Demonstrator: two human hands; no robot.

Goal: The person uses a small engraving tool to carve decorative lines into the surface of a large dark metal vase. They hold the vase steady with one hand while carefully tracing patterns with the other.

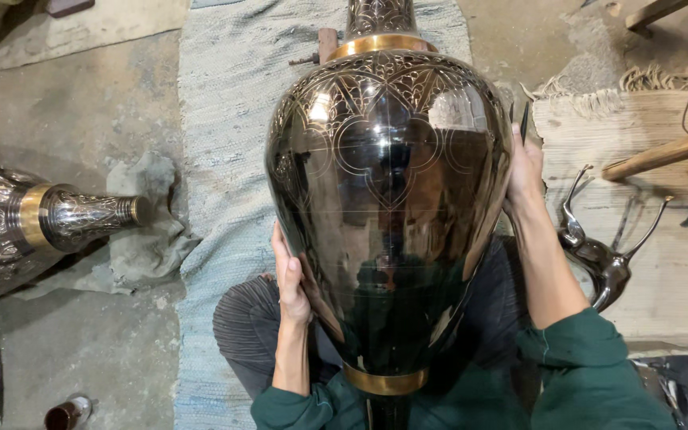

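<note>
Cradling the big dark engraved vase (388, 199) over my lap, I had my left hand (290, 279) flat against its lower left flank, fingers spread and pressed to the polished metal. My right hand (523, 171) lay against the upper right shoulder, palm on the vase, with a thin dark tool (524, 122) pinched between its fingers and pointing up. The vase lay tilted with its brass-ringed neck (381, 40) away from me, above a pale blue woven rug (224, 159). A second engraved vase (33, 223) lay on a grey cloth (145, 239) well to the left, and a metal deer figure (599, 259) stood just beside my right forearm.
</note>
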